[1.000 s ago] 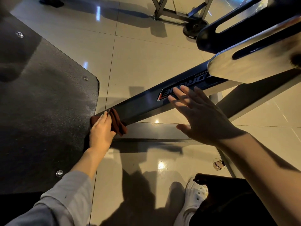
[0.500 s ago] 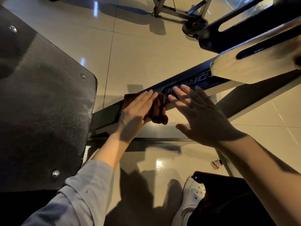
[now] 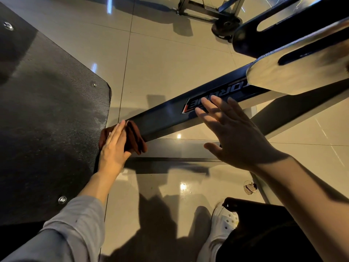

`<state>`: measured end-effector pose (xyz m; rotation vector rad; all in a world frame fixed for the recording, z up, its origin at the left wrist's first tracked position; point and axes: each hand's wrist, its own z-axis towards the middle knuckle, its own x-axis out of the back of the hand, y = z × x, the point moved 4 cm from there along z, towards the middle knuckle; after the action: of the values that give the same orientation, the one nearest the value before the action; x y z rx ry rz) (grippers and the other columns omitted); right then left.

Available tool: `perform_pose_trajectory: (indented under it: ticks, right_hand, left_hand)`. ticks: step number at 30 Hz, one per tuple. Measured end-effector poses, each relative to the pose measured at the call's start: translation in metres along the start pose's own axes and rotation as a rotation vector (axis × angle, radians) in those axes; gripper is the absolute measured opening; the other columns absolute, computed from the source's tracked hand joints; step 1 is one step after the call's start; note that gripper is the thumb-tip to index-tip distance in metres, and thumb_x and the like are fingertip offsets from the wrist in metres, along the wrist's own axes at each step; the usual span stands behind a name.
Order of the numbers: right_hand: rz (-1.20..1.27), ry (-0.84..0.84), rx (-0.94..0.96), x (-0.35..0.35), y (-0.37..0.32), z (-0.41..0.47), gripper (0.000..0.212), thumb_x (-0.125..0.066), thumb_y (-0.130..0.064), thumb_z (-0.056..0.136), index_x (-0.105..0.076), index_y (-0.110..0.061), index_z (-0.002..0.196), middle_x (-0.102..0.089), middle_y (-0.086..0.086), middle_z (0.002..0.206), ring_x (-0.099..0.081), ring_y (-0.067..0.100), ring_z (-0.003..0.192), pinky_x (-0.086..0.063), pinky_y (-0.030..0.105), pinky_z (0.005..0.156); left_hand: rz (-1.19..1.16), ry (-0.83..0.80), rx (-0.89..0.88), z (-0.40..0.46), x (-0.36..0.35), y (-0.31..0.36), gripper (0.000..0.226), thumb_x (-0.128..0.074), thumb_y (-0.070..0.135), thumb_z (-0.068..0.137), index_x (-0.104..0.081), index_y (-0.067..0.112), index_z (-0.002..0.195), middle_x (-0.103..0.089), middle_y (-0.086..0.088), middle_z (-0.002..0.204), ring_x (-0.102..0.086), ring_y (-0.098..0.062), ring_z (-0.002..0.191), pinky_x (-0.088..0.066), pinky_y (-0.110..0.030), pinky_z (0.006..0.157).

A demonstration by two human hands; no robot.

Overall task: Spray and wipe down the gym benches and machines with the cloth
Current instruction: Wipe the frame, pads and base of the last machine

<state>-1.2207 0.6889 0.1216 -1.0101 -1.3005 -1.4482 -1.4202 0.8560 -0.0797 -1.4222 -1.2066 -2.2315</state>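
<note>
The left hand (image 3: 113, 148) lay flat, fingers straight and together, pressing a folded dark-red cloth (image 3: 135, 138) against the lower end of a slanted dark-blue frame beam (image 3: 166, 116), right where that beam met the edge of a black textured footplate (image 3: 47, 120). The cloth bunched out to the right of the fingers and hung slightly over the beam's near edge. A grey sleeve (image 3: 75, 224) covered the left forearm up to the wrist. Farther up the same beam, the right hand (image 3: 236, 137) was spread wide, fingers apart and straight, its fingertips (image 3: 204, 101) over a printed logo sticker (image 3: 213, 100); whether they touched the metal or hovered just above it could not be told. The two hands were well apart along the beam. At the upper right, a pale slotted metal plate (image 3: 294, 72) and a dark slotted plate (image 3: 283, 29) overlapped the beam's upper end. Below lay glossy beige floor tiles (image 3: 170, 63), and a white perforated shoe (image 3: 222, 224) stood near the bottom edge.
</note>
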Motion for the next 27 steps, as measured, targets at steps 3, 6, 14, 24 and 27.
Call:
perform_pose_trajectory:
  ticks: [3,6,14,24,27]
  right_hand:
    - [-0.010,0.008,0.002,0.000,-0.001,0.000,0.076,-0.060,-0.041,0.074,-0.046,-0.005,0.139,-0.041,0.020,0.148,-0.028,0.037,0.142,-0.015,0.042,0.115]
    - [-0.012,0.010,-0.004,0.000,-0.001,0.001,0.076,-0.060,-0.042,0.074,-0.046,-0.006,0.139,-0.041,0.020,0.148,-0.028,0.037,0.142,-0.015,0.041,0.115]
    - [-0.023,0.001,-0.049,0.000,-0.005,0.003,0.076,-0.060,-0.043,0.072,-0.047,-0.006,0.138,-0.041,0.022,0.147,-0.030,0.040,0.140,-0.015,0.042,0.115]
    - [-0.067,-0.005,-0.097,-0.002,-0.014,0.010,0.077,-0.059,-0.044,0.069,-0.048,-0.010,0.137,-0.043,0.021,0.147,-0.033,0.041,0.139,-0.013,0.046,0.114]
    - [-0.092,-0.066,-0.057,0.001,-0.010,0.008,0.077,-0.062,-0.044,0.073,-0.046,-0.011,0.140,-0.039,0.019,0.150,-0.029,0.038,0.142,-0.009,0.045,0.116]
  left_hand:
    - [0.009,-0.020,0.009,0.001,-0.001,-0.001,0.089,-0.085,-0.006,0.061,-0.042,-0.008,0.139,-0.029,-0.010,0.157,-0.033,-0.031,0.141,-0.034,-0.047,0.108]
    - [0.015,-0.034,0.018,0.000,0.000,0.000,0.089,-0.084,-0.006,0.061,-0.041,-0.008,0.140,-0.027,-0.009,0.157,-0.033,-0.032,0.140,-0.034,-0.048,0.110]
    - [0.047,-0.083,0.066,-0.001,-0.001,0.003,0.086,-0.083,-0.002,0.065,-0.040,-0.010,0.139,-0.027,-0.011,0.157,-0.029,-0.031,0.143,-0.034,-0.052,0.112]
    - [0.067,-0.053,0.074,-0.002,-0.004,0.003,0.083,-0.084,-0.002,0.064,-0.044,-0.009,0.136,-0.029,-0.011,0.156,-0.032,-0.031,0.141,-0.031,-0.048,0.110]
    - [0.088,-0.071,0.017,-0.001,0.008,-0.007,0.081,-0.084,-0.006,0.062,-0.048,-0.006,0.135,-0.031,-0.005,0.156,-0.037,-0.028,0.138,-0.032,-0.044,0.105]
